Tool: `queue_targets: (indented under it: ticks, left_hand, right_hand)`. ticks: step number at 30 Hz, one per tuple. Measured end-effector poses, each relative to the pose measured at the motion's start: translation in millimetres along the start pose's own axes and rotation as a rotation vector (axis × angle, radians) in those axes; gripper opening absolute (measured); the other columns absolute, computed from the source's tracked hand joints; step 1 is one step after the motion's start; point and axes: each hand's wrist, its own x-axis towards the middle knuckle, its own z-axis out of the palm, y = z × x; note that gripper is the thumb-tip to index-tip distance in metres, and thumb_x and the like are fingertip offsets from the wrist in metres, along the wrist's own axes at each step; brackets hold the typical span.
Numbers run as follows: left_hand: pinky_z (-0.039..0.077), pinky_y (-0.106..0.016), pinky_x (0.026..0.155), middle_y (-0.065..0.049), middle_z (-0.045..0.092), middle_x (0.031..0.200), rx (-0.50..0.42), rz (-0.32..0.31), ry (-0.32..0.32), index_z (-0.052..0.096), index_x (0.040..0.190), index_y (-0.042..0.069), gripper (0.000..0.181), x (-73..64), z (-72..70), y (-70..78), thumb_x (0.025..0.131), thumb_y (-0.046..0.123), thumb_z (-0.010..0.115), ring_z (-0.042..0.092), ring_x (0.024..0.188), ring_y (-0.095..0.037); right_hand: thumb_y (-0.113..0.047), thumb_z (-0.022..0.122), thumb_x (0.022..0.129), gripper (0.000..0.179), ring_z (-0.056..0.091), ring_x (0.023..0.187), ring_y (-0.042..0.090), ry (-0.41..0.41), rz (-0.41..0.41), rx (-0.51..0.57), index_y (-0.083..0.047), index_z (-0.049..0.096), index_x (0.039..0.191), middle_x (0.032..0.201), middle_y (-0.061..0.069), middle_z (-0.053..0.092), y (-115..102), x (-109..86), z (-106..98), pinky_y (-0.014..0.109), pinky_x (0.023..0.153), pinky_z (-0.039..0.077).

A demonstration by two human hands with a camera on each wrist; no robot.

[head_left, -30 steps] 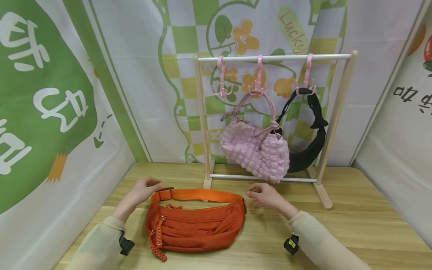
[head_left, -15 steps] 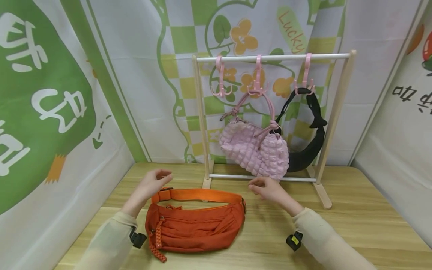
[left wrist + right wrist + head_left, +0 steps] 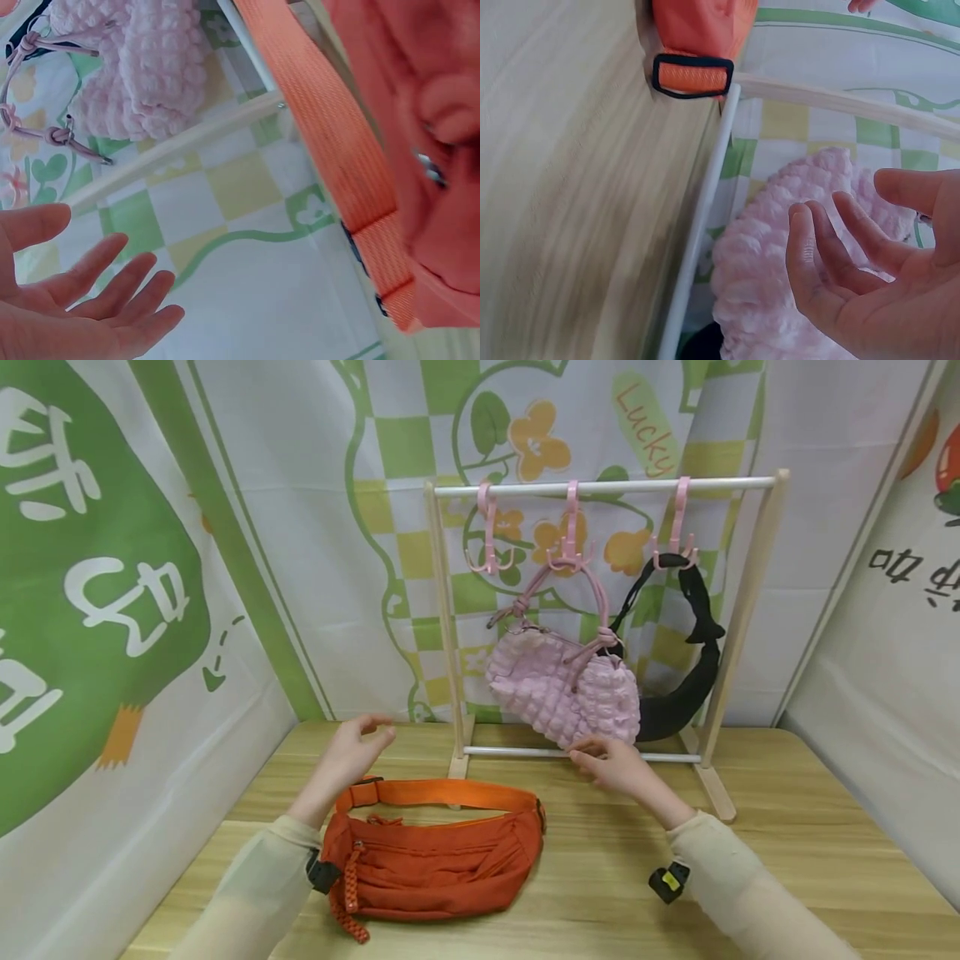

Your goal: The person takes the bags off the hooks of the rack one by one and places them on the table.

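An orange-red waist bag (image 3: 442, 868) lies on the wooden table, its orange strap (image 3: 457, 792) looped behind it and braided zipper pulls at its left end. Above the strap's left end hovers my left hand (image 3: 347, 757), holding nothing; its fingers are spread and relaxed in the left wrist view (image 3: 90, 307). My right hand (image 3: 615, 766) is raised to the right of the bag, in front of the pink bag's lower edge, with loosely bent fingers and nothing in them. That puffy pink handbag (image 3: 562, 685) hangs by its handle from the middle pink hook (image 3: 572, 539).
A wood-and-metal rack (image 3: 444, 610) stands at the back of the table (image 3: 787, 860). A black bag (image 3: 686, 693) hangs from its right hook (image 3: 679, 527); the left hook (image 3: 489, 539) carries nothing. Printed cloth walls (image 3: 300, 485) enclose the table on three sides.
My left hand has risen from beside the strap's left end, moving up and to the right. My right hand has moved up and right, away from the waist bag, which stays in place.
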Motion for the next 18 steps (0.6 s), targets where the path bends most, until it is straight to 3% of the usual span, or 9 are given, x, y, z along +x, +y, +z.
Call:
queue_targets:
  ticks: [6,12,18]
  left_hand:
    - [0.034,-0.059,0.105,-0.023,0.042,0.143,0.012,0.020,0.030,0.050,0.137,0.011,0.048,9.0,4.8,12.8,0.098,0.040,0.046,0.038,0.132,-0.040]
    - [0.035,-0.058,0.105,-0.022,0.038,0.146,-0.014,0.023,0.043,0.049,0.137,0.012,0.048,17.2,10.9,24.5,0.097,0.038,0.049,0.037,0.134,-0.040]
    - [0.031,-0.059,0.107,-0.017,0.037,0.149,-0.010,0.043,0.046,0.048,0.137,0.014,0.047,21.6,13.2,29.3,0.097,0.038,0.049,0.032,0.137,-0.038]
  right_hand:
    - [-0.023,0.056,0.095,0.031,0.065,0.089,0.027,0.062,0.000,-0.086,0.000,0.063,0.115,0.098,0.017,0.068,-2.4,-1.1,-12.5,0.034,0.067,0.056]
    - [-0.025,0.056,0.095,0.029,0.065,0.097,0.031,0.173,-0.060,-0.192,-0.004,0.066,0.112,0.106,0.017,0.069,-11.0,-6.2,-25.1,0.038,0.074,0.055]
    - [-0.027,0.056,0.095,0.029,0.065,0.099,0.033,0.263,-0.098,-0.195,-0.005,0.066,0.111,0.109,0.016,0.068,-14.5,-7.9,-37.1,0.044,0.078,0.054]
